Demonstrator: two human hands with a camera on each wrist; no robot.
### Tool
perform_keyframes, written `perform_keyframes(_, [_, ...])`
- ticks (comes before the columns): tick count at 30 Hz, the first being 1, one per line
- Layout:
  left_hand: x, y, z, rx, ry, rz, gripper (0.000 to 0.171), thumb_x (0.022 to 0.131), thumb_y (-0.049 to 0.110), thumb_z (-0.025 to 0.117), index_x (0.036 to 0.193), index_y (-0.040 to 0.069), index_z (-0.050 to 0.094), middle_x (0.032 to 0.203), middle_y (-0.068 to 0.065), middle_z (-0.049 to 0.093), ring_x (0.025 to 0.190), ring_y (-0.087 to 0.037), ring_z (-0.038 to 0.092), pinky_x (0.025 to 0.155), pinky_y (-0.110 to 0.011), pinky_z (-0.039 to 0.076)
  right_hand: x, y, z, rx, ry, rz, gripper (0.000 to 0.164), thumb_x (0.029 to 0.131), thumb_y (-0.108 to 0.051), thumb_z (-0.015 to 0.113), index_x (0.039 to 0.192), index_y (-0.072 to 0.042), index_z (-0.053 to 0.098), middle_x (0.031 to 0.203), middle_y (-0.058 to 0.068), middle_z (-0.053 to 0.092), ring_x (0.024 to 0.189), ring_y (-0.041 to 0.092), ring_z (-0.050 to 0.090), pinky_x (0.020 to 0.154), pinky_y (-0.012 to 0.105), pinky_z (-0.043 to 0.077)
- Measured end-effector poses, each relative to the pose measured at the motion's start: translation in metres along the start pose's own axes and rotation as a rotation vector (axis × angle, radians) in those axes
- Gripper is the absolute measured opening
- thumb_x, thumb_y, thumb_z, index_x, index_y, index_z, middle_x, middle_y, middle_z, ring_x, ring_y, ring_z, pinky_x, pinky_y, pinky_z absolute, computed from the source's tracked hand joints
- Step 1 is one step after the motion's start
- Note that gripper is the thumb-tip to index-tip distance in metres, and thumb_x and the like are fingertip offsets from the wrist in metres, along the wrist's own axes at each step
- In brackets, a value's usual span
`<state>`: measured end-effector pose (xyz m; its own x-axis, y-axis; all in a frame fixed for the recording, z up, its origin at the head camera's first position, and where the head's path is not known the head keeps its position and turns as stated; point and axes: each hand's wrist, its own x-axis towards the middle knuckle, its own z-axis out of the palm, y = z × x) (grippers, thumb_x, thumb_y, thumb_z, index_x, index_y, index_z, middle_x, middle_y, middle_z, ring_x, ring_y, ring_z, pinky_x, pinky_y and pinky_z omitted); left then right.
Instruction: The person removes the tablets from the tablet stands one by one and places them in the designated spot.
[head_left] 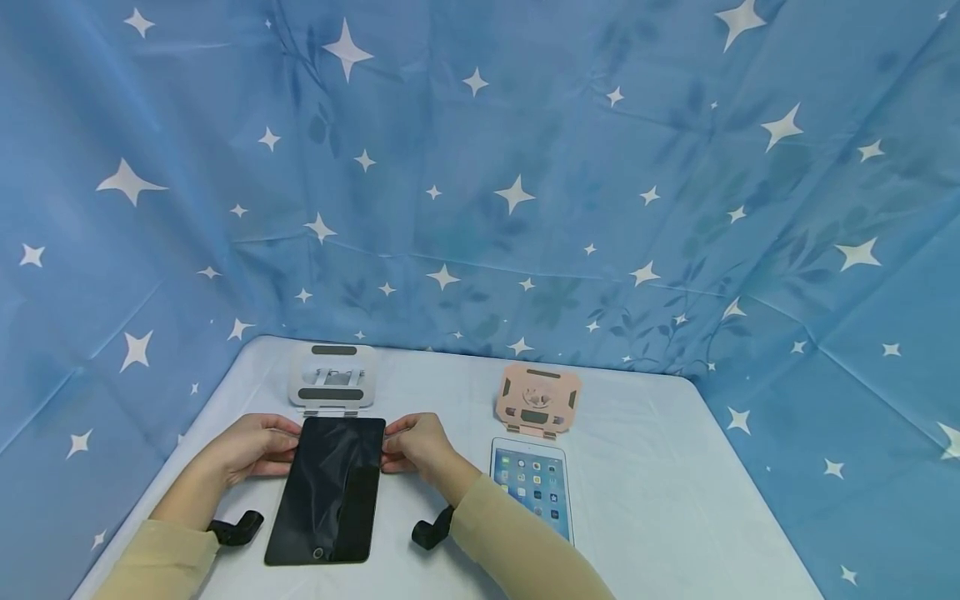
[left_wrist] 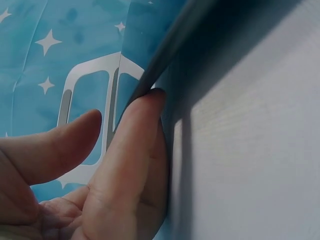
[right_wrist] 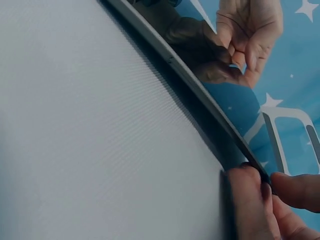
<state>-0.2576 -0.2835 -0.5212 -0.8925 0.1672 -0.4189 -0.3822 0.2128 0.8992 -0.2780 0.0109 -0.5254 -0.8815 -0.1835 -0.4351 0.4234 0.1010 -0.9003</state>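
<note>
A black tablet (head_left: 324, 492) with a dark, glossy screen lies between both hands, its home button toward the person. My left hand (head_left: 255, 450) holds the upper left edge; in the left wrist view the fingers (left_wrist: 125, 165) reach under the rim while the thumb (left_wrist: 75, 142) stands apart from them. On the opposite edge, my right hand (head_left: 420, 450) pinches the rim between thumb and fingers (right_wrist: 247, 192). A shadowed gap shows under the tablet in both wrist views. Just beyond its far end is a white tablet stand (head_left: 332, 377), its plate tilted up.
A pink stand (head_left: 537, 400) is at the back, right of centre. In front of it lies a white tablet (head_left: 528, 479) with a lit screen of icons, partly behind the right sleeve. The white tabletop (head_left: 660, 483) meets blue star-patterned curtains (head_left: 480, 208) behind and on both sides.
</note>
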Motion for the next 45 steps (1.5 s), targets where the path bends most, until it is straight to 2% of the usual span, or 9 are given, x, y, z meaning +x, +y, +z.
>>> perform_keyframes(9, [-0.001, 0.0, -0.003, 0.004, -0.025, -0.008, 0.043, 0.103, 0.0, 0.057, 0.142, -0.017, 0.048, 0.101, -0.01, 0.073, 0.087, -0.017, 0.074, 0.077, -0.037, 0.069, -0.003, 0.0, -0.005, -0.017, -0.042, 0.016, 0.018, 0.092, 0.008, 0.072, 0.105, -0.004, 0.074, 0.086, 0.014, 0.079, 0.063, 0.017, 0.074, 0.064, 0.039, 0.069])
perform_keyframes(15, [-0.002, 0.0, -0.007, -0.03, -0.057, -0.008, 0.044, 0.103, -0.002, 0.055, 0.142, -0.018, 0.045, 0.102, -0.01, 0.072, 0.087, -0.017, 0.076, 0.08, -0.038, 0.069, -0.001, 0.001, -0.007, -0.002, -0.055, 0.029, 0.019, 0.093, 0.007, 0.073, 0.108, -0.003, 0.075, 0.091, 0.014, 0.08, 0.065, 0.018, 0.075, 0.065, 0.039, 0.069])
perform_keyframes(30, [-0.005, 0.003, -0.012, -0.043, -0.055, -0.04, 0.041, 0.103, -0.003, 0.055, 0.141, -0.016, 0.047, 0.103, -0.011, 0.073, 0.088, -0.019, 0.078, 0.078, -0.038, 0.07, 0.0, 0.002, -0.009, -0.003, -0.051, 0.049, 0.021, 0.093, 0.009, 0.07, 0.109, -0.004, 0.076, 0.094, 0.013, 0.081, 0.067, 0.018, 0.078, 0.066, 0.038, 0.069])
perform_keyframes(45, [-0.003, 0.006, -0.017, -0.003, -0.063, -0.09, 0.045, 0.105, -0.002, 0.056, 0.147, -0.015, 0.044, 0.107, -0.013, 0.075, 0.092, -0.022, 0.08, 0.079, -0.039, 0.07, -0.002, -0.001, -0.016, -0.008, -0.085, 0.09, 0.02, 0.096, 0.005, 0.069, 0.112, -0.005, 0.076, 0.098, 0.013, 0.083, 0.074, 0.021, 0.08, 0.069, 0.04, 0.07])
